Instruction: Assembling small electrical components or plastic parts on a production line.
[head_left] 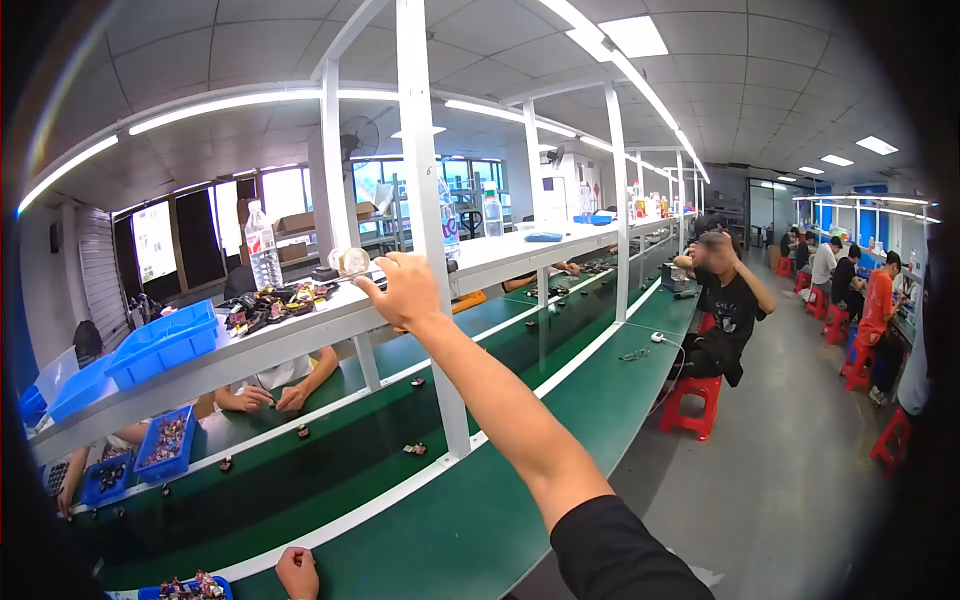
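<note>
My right hand (408,291) reaches up from the lower right to the edge of the white overhead shelf (300,312), beside a white post. Its thumb and fingers close on the near end of a small round clear container (349,262) with a pale, cream-coloured face; its exact kind is not clear. At the lower edge, over the green bench, my left hand (297,573) is closed with its fingers curled. Whatever it may hold is hidden. A blue tray of small red and dark parts (190,588) lies left of it.
Blue bins (165,345), a heap of wired parts (275,305) and a plastic bottle (262,248) stand on the shelf. Small parts lie along the dark green belt (330,470). A co-worker's hands (270,397) work across it. Another person (735,310) sits on a red stool (692,405).
</note>
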